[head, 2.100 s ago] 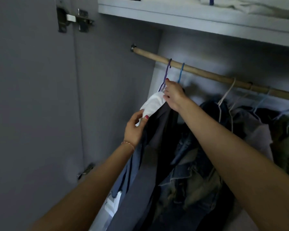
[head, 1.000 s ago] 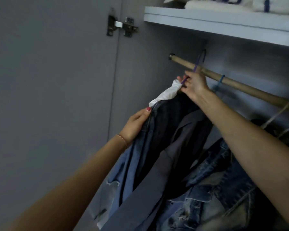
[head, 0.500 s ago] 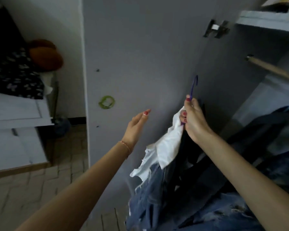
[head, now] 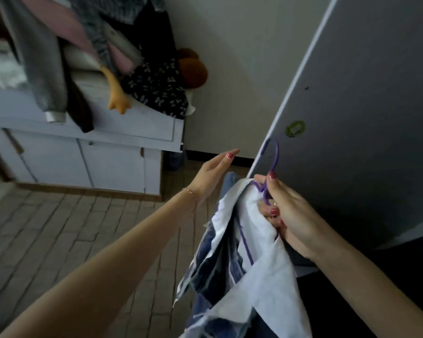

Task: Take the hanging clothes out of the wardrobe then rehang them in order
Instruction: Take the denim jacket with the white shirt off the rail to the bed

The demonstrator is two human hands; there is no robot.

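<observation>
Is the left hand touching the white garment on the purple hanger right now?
Apart. The head view shows the open left hand raised, with floor visible between it and the white fabric garment, which hangs from the purple plastic hanger gripped by the right hand.

The purple hanger (head: pixel 272 172) looks like thin wire under a smooth, slightly glossy coating. From it hangs soft matt cloth — white fabric (head: pixel 264 262) over blue denim (head: pixel 220 259) with frayed edges. At three o'clock the grey wardrobe door (head: pixel 366 123) is a smooth matt panel. At nine o'clock the floor (head: pixel 59 230) is dull, rough-looking tile. At eleven o'clock the white cabinet (head: pixel 112 164) has a smooth painted finish — heaped with cloth garments (head: pixel 154 89).
</observation>
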